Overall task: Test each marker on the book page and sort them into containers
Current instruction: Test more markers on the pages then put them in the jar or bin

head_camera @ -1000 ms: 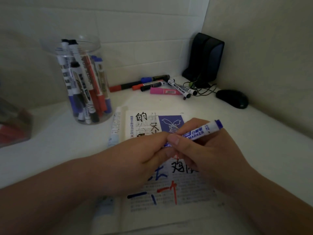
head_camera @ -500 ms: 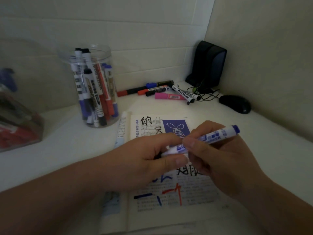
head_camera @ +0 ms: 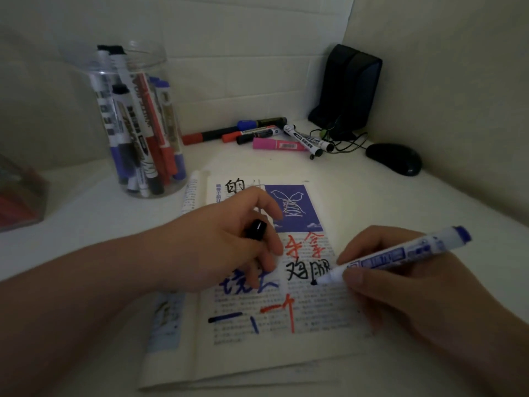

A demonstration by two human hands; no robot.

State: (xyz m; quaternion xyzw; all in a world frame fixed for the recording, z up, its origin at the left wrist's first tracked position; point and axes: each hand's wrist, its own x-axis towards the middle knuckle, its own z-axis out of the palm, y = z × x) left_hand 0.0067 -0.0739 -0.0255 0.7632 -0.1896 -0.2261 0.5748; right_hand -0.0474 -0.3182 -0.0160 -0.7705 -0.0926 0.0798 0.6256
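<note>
- Translucent box with red contents [head_camera: 20,196] – far left edge of the white desk [head_camera: 86,224]; blurred.
- Clear plastic jar [head_camera: 143,57] – upright at back left, holding black, red and blue markers on end.
- Left hand [head_camera: 217,239] – rests on the page, fingers curled round a small black marker cap [head_camera: 256,229].
- Open printed book [head_camera: 257,353] – flat at desk centre; right page bears black, red and blue test strokes.
- Loose markers [head_camera: 257,131] and a pink highlighter [head_camera: 277,144] – lying at the back, near the wall.
- Right hand [head_camera: 400,285] – fingers gripping a white marker with blue print and blue end [head_camera: 400,253], tilted, its dark tip touching the page just below the black characters.
- Black speaker [head_camera: 352,87] – back right corner.
- Black computer mouse [head_camera: 393,159] – just in front of the speaker, to its right.
</note>
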